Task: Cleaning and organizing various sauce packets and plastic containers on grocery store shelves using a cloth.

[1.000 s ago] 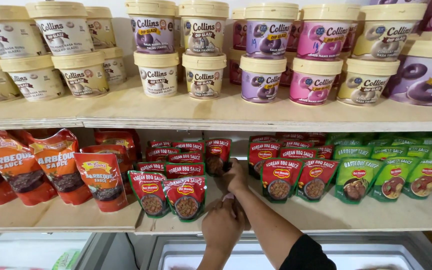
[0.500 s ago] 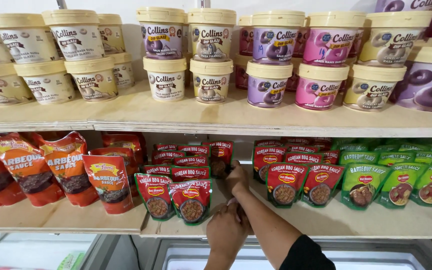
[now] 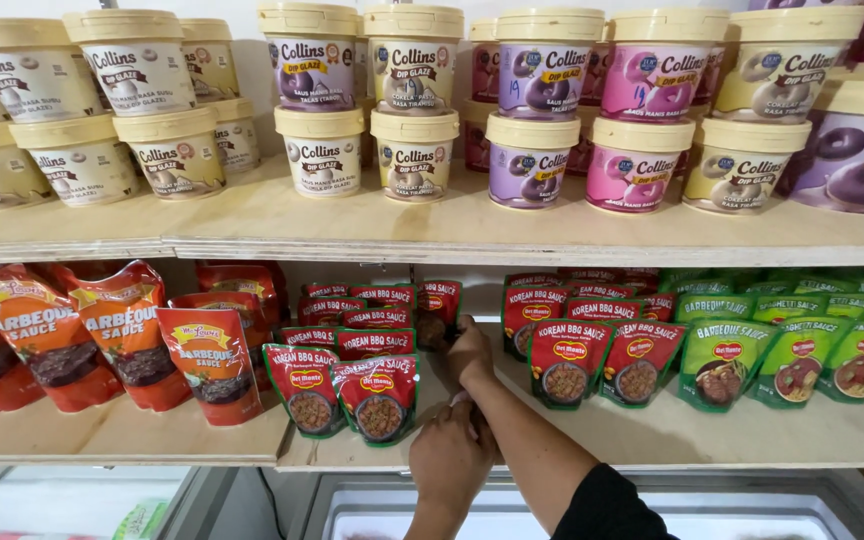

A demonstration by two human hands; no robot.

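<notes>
Gripping a small red stand-up sauce pouch (image 3: 439, 312) at the back of the lower wooden shelf (image 3: 652, 435), the right hand (image 3: 467, 350) hardly shifts from a moment ago. Left hand (image 3: 449, 462) stays curled at that shelf's front edge, just right of the front red pouches (image 3: 357, 395); whether it holds anything, I cannot tell.

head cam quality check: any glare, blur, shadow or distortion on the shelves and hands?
Head view: even light, sharp focus; mild glare on the orange sauce pouches; shadow under the upper shelf; wide-angle bowing at the edges; right hand and left hand unblurred.
</notes>
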